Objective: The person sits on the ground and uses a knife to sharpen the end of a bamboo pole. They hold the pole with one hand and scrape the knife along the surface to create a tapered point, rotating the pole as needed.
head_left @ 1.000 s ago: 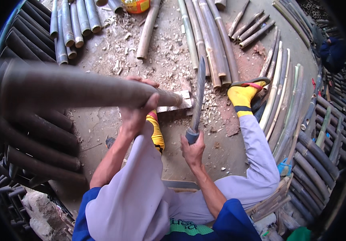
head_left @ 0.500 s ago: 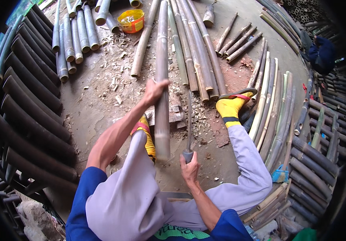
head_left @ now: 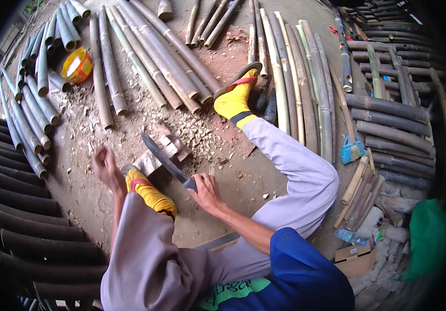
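Note:
My right hand [head_left: 207, 194] is closed round the dark handle of a machete [head_left: 164, 158]. The blade slants up and left over the low wooden block [head_left: 153, 159] on the ground. Beside my left foot, my left hand [head_left: 108, 168] is raised with nothing in it, its fingers loosely bent and apart. Ahead lie two bamboo poles [head_left: 110, 67] side by side, their near ends among the wood chips. To the right of them rests a bundle of longer bamboo poles [head_left: 155, 49].
Dark bamboo lengths [head_left: 36, 225] are stacked at the left. A yellow and red bucket [head_left: 77, 66] stands far left near greenish poles. My right foot [head_left: 236, 98], in a yellow sock, is stretched ahead beside more poles [head_left: 295, 78]. A blue plastic item [head_left: 352, 150] lies at the right.
My left hand has let go of the bamboo pole, which now lies beside another pole ahead. The machete has tilted leftward in my right hand. The view has swung to the right.

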Tool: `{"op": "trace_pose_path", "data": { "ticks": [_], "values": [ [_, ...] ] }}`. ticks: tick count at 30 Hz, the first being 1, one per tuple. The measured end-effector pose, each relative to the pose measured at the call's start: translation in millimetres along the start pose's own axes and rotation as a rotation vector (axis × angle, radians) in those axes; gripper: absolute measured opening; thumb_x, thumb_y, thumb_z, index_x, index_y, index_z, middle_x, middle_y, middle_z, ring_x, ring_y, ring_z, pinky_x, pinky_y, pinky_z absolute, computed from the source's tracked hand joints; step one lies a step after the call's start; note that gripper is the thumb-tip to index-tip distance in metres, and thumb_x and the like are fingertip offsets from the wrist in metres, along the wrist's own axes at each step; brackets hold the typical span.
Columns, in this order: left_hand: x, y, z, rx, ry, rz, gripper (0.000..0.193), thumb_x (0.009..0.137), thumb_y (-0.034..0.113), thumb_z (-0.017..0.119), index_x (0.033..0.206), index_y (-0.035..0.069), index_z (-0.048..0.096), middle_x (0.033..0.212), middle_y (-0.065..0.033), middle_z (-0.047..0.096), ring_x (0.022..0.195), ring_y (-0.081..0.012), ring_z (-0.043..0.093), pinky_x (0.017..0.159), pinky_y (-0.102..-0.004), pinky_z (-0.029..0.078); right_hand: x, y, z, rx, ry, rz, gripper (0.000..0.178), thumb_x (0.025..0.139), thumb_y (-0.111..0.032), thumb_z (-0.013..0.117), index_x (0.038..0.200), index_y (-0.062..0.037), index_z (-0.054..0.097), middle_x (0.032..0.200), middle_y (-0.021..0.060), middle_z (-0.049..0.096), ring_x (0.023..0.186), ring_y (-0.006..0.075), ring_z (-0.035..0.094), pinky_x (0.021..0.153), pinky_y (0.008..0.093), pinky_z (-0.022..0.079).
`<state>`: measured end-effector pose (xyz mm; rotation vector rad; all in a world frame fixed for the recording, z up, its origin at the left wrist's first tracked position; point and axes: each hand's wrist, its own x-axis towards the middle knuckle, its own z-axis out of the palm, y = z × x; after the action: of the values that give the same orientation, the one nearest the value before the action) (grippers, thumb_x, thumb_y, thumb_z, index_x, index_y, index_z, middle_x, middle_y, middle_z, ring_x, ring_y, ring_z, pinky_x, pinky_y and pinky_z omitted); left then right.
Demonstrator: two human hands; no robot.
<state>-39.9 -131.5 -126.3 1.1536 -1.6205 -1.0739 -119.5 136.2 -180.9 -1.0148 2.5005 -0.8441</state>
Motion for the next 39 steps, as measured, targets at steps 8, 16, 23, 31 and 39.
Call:
{"op": "trace_pose_path", "data": {
  "ticks": [8, 16, 23, 31, 39],
  "values": [
    [-58.7, -87.5, -40.8, 0.134, -0.146, -0.196, 0.033, 0.084, 0.019, 0.062, 0.110, -0.002, 0.057, 0.100, -0.0109, 0.060, 0.089, -0.0200, 0.058, 0.078, -0.0295, 0.046, 46.1, 23.9, -342.0, 0.081, 0.568, 0.124, 0.028, 0.087, -0.007, 0.059, 0.114, -0.0021, 0.055, 0.091, 0.0042, 0.059, 0.077, 0.0085, 0.056, 0.066, 0.0221, 0.048],
    [-46.0, -110.7, -61.9, 0.243, -0.098, -0.220, 0.032, 0.084, 0.018, 0.062, 0.109, -0.002, 0.057, 0.098, -0.0105, 0.060, 0.088, -0.0195, 0.058, 0.078, -0.0292, 0.047, -4.0, 198.1, -268.8, -0.291, 0.048, 0.687, 0.042, 0.074, -0.026, 0.067, 0.105, 0.0003, 0.055, 0.097, 0.0286, 0.061, 0.095, 0.0442, 0.058, 0.078, 0.0469, 0.047],
    [-47.1, -119.2, -62.5, 0.279, -0.110, -0.205, 0.031, 0.084, 0.018, 0.063, 0.108, -0.002, 0.057, 0.097, -0.0102, 0.060, 0.087, -0.0191, 0.058, 0.077, -0.0289, 0.047, -12.6, 144.7, -148.3, -0.085, 0.168, 0.511, 0.051, 0.073, -0.026, 0.067, 0.113, 0.0001, 0.052, 0.098, 0.0268, 0.060, 0.095, 0.0415, 0.058, 0.079, 0.0458, 0.047],
    [-46.6, -121.9, -65.3, 0.293, -0.126, -0.213, 0.031, 0.084, 0.017, 0.063, 0.107, -0.002, 0.058, 0.095, -0.0098, 0.060, 0.086, -0.0187, 0.058, 0.077, -0.0286, 0.047, -44.3, 279.8, -177.4, 0.033, 0.415, 0.546, 0.061, 0.071, -0.027, 0.068, 0.122, -0.0001, 0.048, 0.100, 0.0248, 0.059, 0.096, 0.0385, 0.058, 0.080, 0.0446, 0.047],
    [-43.2, -123.9, -79.1, 0.315, -0.103, -0.218, 0.030, 0.084, 0.017, 0.063, 0.106, -0.003, 0.058, 0.093, -0.0095, 0.061, 0.085, -0.0182, 0.058, 0.076, -0.0283, 0.047, -31.2, 193.8, -223.0, 0.800, 0.127, 0.769, 0.040, 0.075, -0.026, 0.072, 0.101, -0.0046, 0.051, 0.079, 0.0075, 0.060, 0.056, 0.0156, 0.059, 0.044, 0.0331, 0.049]
  ]
}}
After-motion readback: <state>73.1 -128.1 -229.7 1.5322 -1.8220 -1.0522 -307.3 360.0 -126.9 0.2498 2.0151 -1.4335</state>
